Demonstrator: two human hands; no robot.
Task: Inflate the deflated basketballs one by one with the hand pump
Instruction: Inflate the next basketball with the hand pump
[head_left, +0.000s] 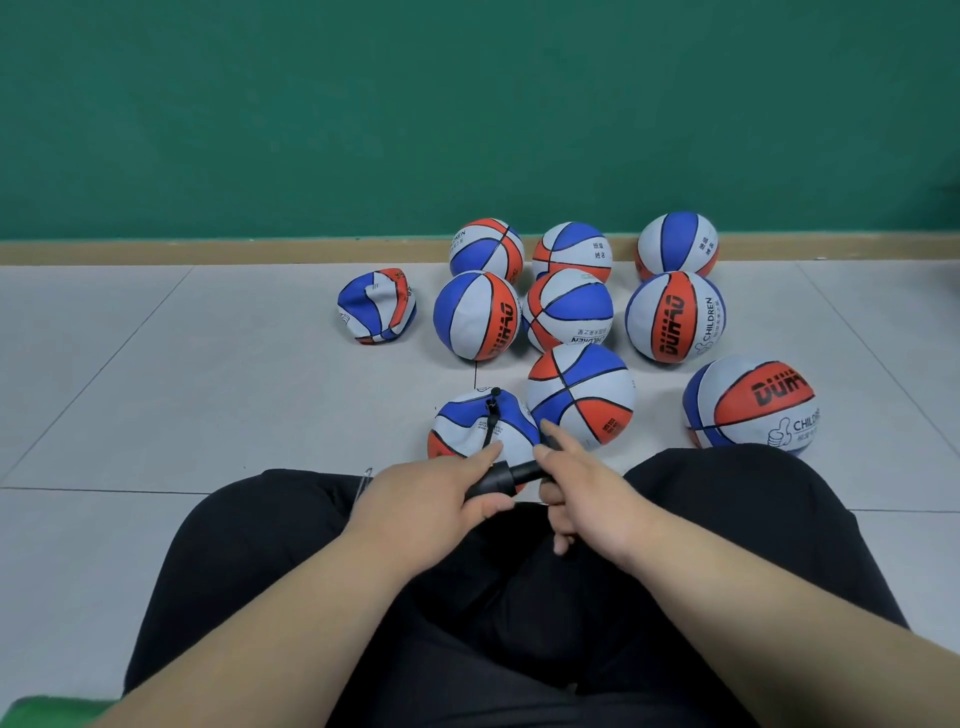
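A black hand pump lies across my lap, between my knees. My left hand grips its barrel, thumb below and forefinger along the top. My right hand holds the handle end, with the forefinger pointing forward. The pump's thin black hose runs up into a partly deflated red, white and blue basketball on the floor just beyond my hands. A second, crumpled flat ball lies farther off to the left.
Several round, inflated basketballs cluster on the grey tiled floor ahead and to the right, some against the green wall and its wooden skirting. My legs in black trousers fill the foreground. A small metal clip lies by my left knee.
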